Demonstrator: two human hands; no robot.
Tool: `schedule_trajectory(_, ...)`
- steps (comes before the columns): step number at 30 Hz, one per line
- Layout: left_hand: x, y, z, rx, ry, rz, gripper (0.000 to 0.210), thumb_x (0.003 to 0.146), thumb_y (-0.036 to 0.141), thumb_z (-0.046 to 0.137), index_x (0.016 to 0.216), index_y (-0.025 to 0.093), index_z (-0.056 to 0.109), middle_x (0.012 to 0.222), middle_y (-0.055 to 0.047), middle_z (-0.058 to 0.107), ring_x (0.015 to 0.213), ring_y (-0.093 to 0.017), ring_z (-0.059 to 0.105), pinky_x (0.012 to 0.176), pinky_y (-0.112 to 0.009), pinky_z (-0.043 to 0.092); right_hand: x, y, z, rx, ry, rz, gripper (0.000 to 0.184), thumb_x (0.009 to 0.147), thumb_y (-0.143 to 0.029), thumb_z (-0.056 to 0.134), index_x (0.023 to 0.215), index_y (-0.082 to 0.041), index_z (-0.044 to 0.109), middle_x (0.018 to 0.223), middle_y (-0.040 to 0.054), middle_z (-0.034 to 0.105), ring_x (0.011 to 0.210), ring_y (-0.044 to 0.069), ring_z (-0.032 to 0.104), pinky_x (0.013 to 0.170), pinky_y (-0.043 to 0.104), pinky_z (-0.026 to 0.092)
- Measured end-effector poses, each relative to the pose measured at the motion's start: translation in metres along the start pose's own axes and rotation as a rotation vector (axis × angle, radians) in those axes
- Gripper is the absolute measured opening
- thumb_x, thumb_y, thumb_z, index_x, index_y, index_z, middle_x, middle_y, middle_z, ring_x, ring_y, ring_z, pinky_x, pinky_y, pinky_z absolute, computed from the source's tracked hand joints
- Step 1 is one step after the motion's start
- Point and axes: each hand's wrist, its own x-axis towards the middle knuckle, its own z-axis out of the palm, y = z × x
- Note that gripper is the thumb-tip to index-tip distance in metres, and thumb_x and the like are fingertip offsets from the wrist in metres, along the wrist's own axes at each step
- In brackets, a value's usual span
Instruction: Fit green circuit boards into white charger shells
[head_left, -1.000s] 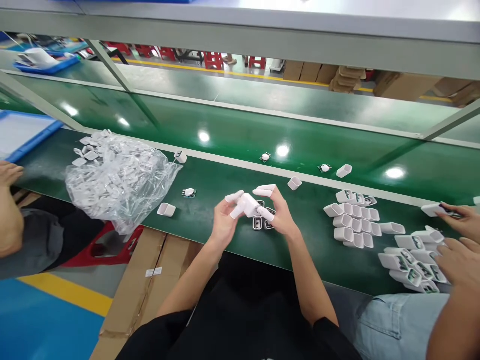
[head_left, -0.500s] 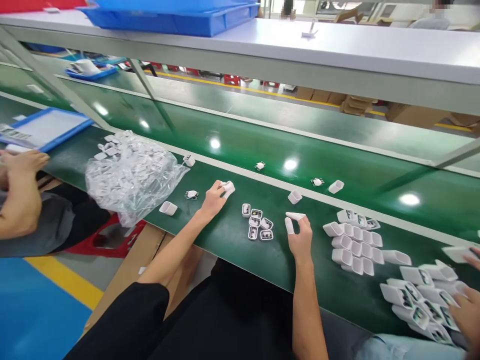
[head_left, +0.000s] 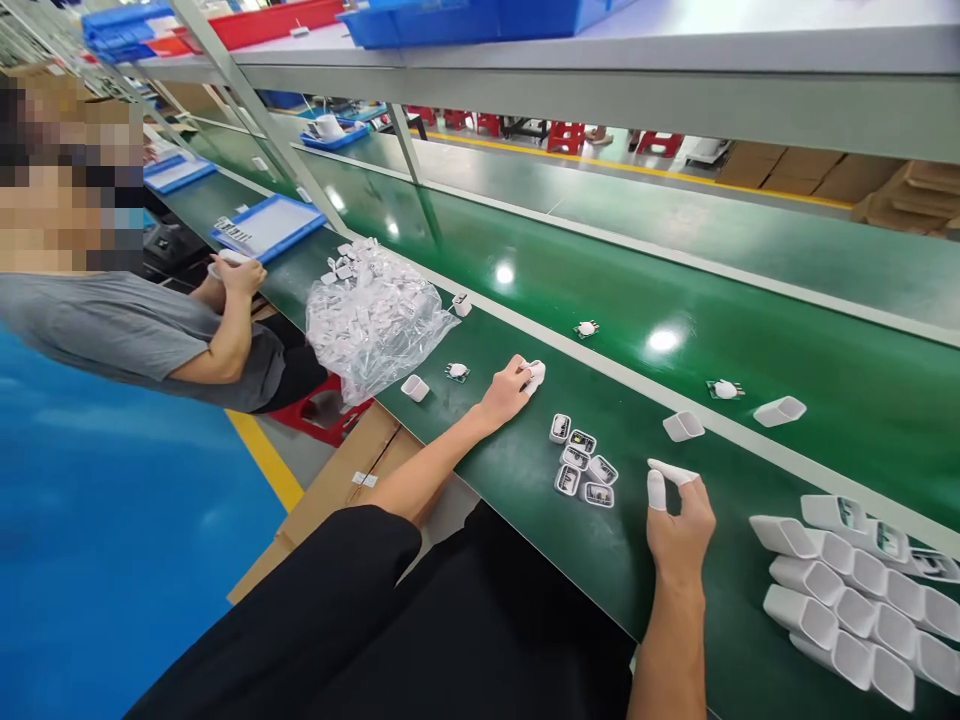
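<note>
My left hand (head_left: 510, 390) is closed above the green bench, white covers on its fingertips. Its fingers are pinched together; anything between them blends with the white covers, and I cannot make it out. My right hand (head_left: 681, 515) is open, its white-covered thumb and forefinger apart with nothing between. Between my hands stand several small white housings (head_left: 576, 458) with parts inside. A white housing (head_left: 683, 427) lies just beyond my right hand. Left of my left hand are a small circuit board (head_left: 457, 372) with a white round part and another white housing (head_left: 415, 388).
A clear plastic bag (head_left: 379, 315) of small white parts sits at the left. Rows of white housings (head_left: 855, 610) stand at the right. Two circuit boards (head_left: 725, 389) and a housing (head_left: 780, 411) lie farther back. A co-worker (head_left: 150, 320) sits at the left; a shelf (head_left: 675, 90) spans above.
The view has swung left, so everything sits farther right and more of the co-worker shows. Both my hands keep nearly the same pose and place over the bench.
</note>
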Motion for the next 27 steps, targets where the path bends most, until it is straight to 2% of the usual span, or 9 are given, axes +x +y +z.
schedule_trajectory(3,0.001,0.012,-0.004,-0.187,0.071,-0.065,0.028,0.092,0.041,0.092,0.084,0.02,0.074,0.098,-0.007,0.069,0.082,-0.017,0.072,0.086,-0.032,0.065,0.0,0.0,0.0,-0.017,0.012,0.017,0.056,0.11,-0.069,0.061,0.111,-0.02,0.087,0.116,0.0159,0.081,0.111,0.035,0.073,0.102,0.053,0.056)
schedule_trajectory(7,-0.013,0.038,-0.017,-0.498,0.209,-0.172,0.035,0.108,0.056,0.072,0.121,0.024,0.076,0.12,-0.01,0.079,0.113,-0.024,0.081,0.104,-0.043,0.071,0.0,0.0,0.001,-0.027,-0.005,0.051,0.06,0.109,-0.074,0.058,0.111,-0.021,0.087,0.115,0.0152,0.081,0.11,0.035,0.072,0.1,0.052,0.056)
schedule_trajectory(9,-0.023,0.057,-0.029,-0.827,0.305,-0.331,0.029,0.111,0.049,0.07,0.128,0.026,0.075,0.13,-0.009,0.081,0.127,-0.025,0.08,0.114,-0.044,0.069,0.0,0.0,0.002,-0.031,-0.015,0.056,0.061,0.109,-0.074,0.058,0.111,-0.021,0.087,0.114,0.0151,0.081,0.11,0.035,0.072,0.101,0.053,0.056)
schedule_trajectory(12,-0.035,0.083,-0.045,-1.293,0.426,-0.639,0.024,0.111,0.031,0.069,0.134,0.025,0.076,0.132,-0.008,0.082,0.127,-0.024,0.082,0.113,-0.036,0.07,0.001,0.002,0.004,-0.048,-0.027,0.045,0.061,0.109,-0.074,0.058,0.111,-0.02,0.087,0.113,0.0154,0.081,0.109,0.035,0.073,0.101,0.052,0.056)
schedule_trajectory(16,-0.042,0.094,-0.052,-1.439,0.424,-0.73,0.027,0.114,0.022,0.059,0.136,0.023,0.075,0.127,-0.009,0.083,0.117,-0.019,0.085,0.103,-0.027,0.072,0.0,0.003,0.004,-0.065,-0.034,0.038,0.061,0.109,-0.073,0.058,0.111,-0.02,0.087,0.114,0.0159,0.081,0.11,0.035,0.073,0.1,0.052,0.056)
schedule_trajectory(19,-0.046,0.074,-0.043,-1.25,0.357,-0.613,0.02,0.111,0.029,0.067,0.128,0.022,0.076,0.13,-0.009,0.083,0.119,-0.02,0.084,0.108,-0.032,0.071,0.0,0.002,0.004,-0.054,-0.042,0.04,0.06,0.11,-0.072,0.059,0.112,-0.019,0.087,0.113,0.0152,0.081,0.109,0.034,0.073,0.101,0.052,0.055)
schedule_trajectory(23,-0.044,0.037,-0.025,-0.481,0.21,-0.314,0.029,0.103,0.048,0.079,0.115,0.023,0.075,0.119,-0.01,0.081,0.109,-0.026,0.084,0.1,-0.046,0.073,0.0,0.0,0.003,-0.055,-0.038,0.041,0.061,0.109,-0.074,0.058,0.11,-0.02,0.086,0.113,0.0151,0.081,0.109,0.034,0.072,0.101,0.052,0.055)
schedule_trajectory(25,-0.039,0.023,-0.022,-0.286,0.182,-0.232,0.028,0.097,0.047,0.085,0.107,0.023,0.075,0.111,-0.009,0.077,0.102,-0.025,0.081,0.096,-0.046,0.072,0.0,0.001,0.004,-0.064,-0.039,0.039,0.062,0.109,-0.075,0.057,0.109,-0.02,0.086,0.112,0.0151,0.08,0.107,0.034,0.072,0.099,0.051,0.054)
schedule_trajectory(27,-0.033,0.015,-0.024,-0.167,0.163,-0.165,0.02,0.097,0.041,0.085,0.103,0.023,0.077,0.115,-0.009,0.074,0.108,-0.025,0.078,0.102,-0.044,0.068,0.0,0.001,0.004,-0.072,-0.052,0.035,0.063,0.109,-0.077,0.056,0.109,-0.02,0.086,0.111,0.0149,0.08,0.106,0.034,0.071,0.098,0.051,0.054)
